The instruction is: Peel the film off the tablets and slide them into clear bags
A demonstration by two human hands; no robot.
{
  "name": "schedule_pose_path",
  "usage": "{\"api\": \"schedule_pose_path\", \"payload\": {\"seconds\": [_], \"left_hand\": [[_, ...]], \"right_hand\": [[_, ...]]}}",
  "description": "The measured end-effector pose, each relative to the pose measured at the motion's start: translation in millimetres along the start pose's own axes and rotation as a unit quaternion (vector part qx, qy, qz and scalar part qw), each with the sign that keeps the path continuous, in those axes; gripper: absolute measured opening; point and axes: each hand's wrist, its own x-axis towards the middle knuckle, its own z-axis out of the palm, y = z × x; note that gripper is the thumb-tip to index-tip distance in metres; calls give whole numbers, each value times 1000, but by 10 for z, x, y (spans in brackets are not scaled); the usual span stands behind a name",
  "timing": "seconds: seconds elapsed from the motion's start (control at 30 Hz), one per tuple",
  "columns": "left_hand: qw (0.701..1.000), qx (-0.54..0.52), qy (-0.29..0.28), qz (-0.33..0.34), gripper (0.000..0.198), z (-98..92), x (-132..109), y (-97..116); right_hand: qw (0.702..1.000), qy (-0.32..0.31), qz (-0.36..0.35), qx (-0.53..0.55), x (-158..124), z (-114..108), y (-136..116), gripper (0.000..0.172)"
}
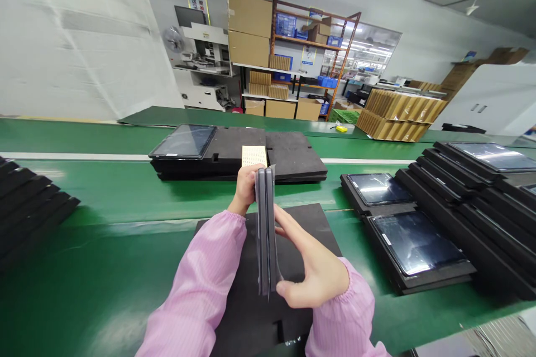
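Observation:
A few thin tablets (pixel 266 234) stand on edge, pressed face to face, above a black foam tray (pixel 312 234). Thin clear film seems to stick out along their edges. My left hand (pixel 246 185) is closed around their far upper end. On the near side, my right hand (pixel 312 259) grips them, its fingers against the right face and its thumb at the lower near edge. Just beyond my left hand, a yellow sheet of small labels (pixel 253 156) lies against stacked foam trays (pixel 293 153). Another tablet (pixel 184 141) rests on the left of that stack.
At right, foam trays hold tablets (pixel 419 240), with a taller tray stack (pixel 469 201) beside them. More black foam (pixel 31 209) is piled at far left. Everything sits on a green bench (pixel 138 245). Cardboard dividers (pixel 400 114) and a yellow object (pixel 341 129) are behind.

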Motion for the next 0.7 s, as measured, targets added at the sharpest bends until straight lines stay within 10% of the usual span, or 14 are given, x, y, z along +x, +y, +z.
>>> {"api": "schedule_pose_path", "payload": {"seconds": [0.7], "left_hand": [[1000,19,12,-16,66,9,0,8]], "right_hand": [[998,41,-37,10,-13,38,80,95]]}}
